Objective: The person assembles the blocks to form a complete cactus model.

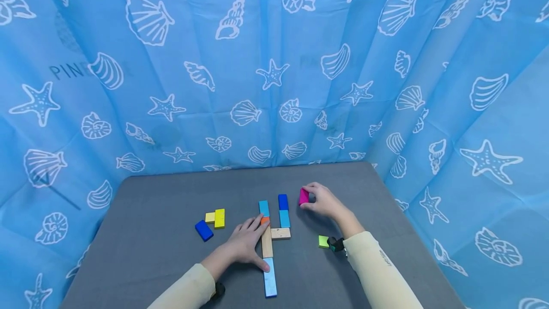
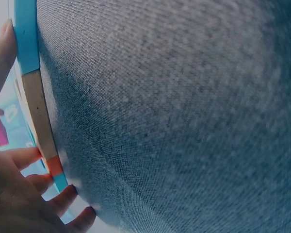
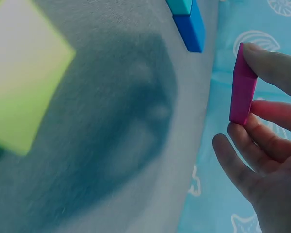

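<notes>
Between the thumb and fingers of my right hand (image 1: 323, 201) is a magenta block (image 1: 303, 196), held above the table in the right wrist view. My left hand (image 1: 246, 242) spreads along a column of blocks, fingertips at the orange block (image 1: 265, 221) and thumb on the long light-blue block (image 1: 269, 278). A plain wooden block (image 1: 267, 243) lies between those two, and a blue block (image 1: 263, 208) tops the column. Branching off to the right is a short wooden block (image 1: 280, 233), with a light-blue block (image 1: 284, 218) and a dark-blue block (image 1: 283, 201) above it.
Left of the column lie a dark-blue block (image 1: 204, 230), a pale-yellow block (image 1: 209, 217) and a bright-yellow block (image 1: 219, 218). A lime-green block (image 1: 323, 241) sits beside my right wrist. Shell-patterned blue curtains (image 1: 274, 123) enclose the grey table (image 1: 158, 252).
</notes>
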`<state>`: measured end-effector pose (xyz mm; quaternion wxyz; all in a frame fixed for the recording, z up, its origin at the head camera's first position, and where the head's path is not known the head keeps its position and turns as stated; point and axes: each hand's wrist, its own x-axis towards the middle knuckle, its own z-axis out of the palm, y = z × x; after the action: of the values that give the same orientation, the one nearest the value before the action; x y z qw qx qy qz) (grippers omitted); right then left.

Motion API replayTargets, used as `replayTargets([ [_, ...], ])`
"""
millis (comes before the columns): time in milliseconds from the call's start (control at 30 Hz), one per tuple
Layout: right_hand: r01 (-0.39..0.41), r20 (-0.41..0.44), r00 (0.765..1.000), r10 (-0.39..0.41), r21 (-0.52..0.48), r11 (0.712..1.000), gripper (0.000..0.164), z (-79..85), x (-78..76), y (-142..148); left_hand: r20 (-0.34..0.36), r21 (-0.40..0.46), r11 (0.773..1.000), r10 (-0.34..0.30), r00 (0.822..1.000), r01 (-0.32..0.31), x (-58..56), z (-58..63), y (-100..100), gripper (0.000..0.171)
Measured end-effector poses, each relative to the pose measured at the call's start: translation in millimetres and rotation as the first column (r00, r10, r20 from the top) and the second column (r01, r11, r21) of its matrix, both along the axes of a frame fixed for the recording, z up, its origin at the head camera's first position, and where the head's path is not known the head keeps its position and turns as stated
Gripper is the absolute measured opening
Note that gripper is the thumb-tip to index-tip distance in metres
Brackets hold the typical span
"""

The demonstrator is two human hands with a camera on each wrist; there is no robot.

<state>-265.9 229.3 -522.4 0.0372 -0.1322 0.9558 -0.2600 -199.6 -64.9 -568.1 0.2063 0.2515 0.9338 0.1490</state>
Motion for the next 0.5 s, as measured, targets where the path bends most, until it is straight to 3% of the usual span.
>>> replayTargets([
  [500,-0.019,0.013,1.0,0.02,-0.049,0.999,0.065,-4.6,-37.9,-31.0,-0.002,-0.01,1.0,0.011,1.0,-0.011,0.9,0.1,1.6,0.129],
])
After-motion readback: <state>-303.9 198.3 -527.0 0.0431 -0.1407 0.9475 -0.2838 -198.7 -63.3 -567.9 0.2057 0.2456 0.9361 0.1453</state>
